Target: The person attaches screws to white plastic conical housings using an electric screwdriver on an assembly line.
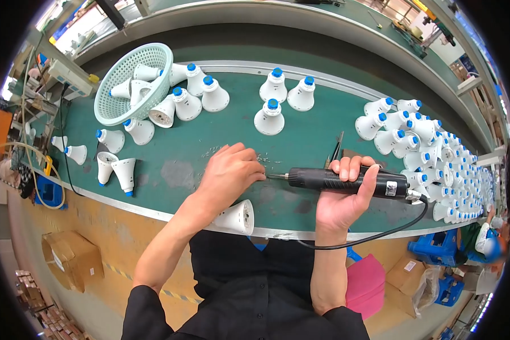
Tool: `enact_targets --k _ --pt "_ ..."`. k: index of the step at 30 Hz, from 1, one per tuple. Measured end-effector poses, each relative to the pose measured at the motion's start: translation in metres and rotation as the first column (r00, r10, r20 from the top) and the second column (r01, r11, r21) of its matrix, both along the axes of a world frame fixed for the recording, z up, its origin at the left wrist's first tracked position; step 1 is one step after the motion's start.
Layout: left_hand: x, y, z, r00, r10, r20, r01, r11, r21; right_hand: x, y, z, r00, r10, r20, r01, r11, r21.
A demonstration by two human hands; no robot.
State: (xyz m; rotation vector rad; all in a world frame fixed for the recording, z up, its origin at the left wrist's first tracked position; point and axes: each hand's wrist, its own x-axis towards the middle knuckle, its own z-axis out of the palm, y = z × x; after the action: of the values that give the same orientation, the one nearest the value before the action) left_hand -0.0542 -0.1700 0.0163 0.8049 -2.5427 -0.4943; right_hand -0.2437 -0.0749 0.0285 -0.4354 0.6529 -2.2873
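My right hand (345, 195) is wrapped around a black electric screwdriver (328, 179), held level with its bit pointing left. At the bit's tip, my left hand (230, 170) has its fingers pinched together. Whatever sits between those fingertips is too small to make out. Several tiny screws (262, 158) lie scattered on the green bench mat just beyond my left hand. Below my left wrist, a white cone-shaped lamp housing (241, 217) rests on its side at the bench's front edge, its open end facing right.
Several white housings with blue caps (270, 118) stand at the back. A pale green basket (109, 102) holds more at the left, and a dense group (436, 170) fills the right. Pointed tools (338, 148) lie behind the screwdriver, whose cord (379, 239) loops over the front edge.
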Motion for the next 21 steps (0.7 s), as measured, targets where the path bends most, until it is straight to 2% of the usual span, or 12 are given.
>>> enact_targets --k 4,7,13,21 --pt "-0.001 0.004 0.005 0.999 0.0 -0.041 -0.004 0.994 -0.111 0.0 0.006 0.006 1.0 -0.012 0.008 0.012 1.0 -0.001" --pt "0.001 0.013 0.019 0.999 -0.031 -0.02 0.03 0.996 -0.079 0.001 0.013 0.012 1.0 -0.015 0.023 0.016 1.0 -0.024" --pt "-0.001 0.029 0.027 0.993 -0.082 -0.084 0.076 0.994 -0.073 0.001 0.027 0.019 0.995 0.037 0.097 -0.029 0.996 -0.083" --pt "0.002 0.048 0.036 0.989 -0.04 -0.145 0.033 0.998 -0.054 0.002 0.043 0.027 0.991 0.038 0.125 -0.023 0.993 -0.114"
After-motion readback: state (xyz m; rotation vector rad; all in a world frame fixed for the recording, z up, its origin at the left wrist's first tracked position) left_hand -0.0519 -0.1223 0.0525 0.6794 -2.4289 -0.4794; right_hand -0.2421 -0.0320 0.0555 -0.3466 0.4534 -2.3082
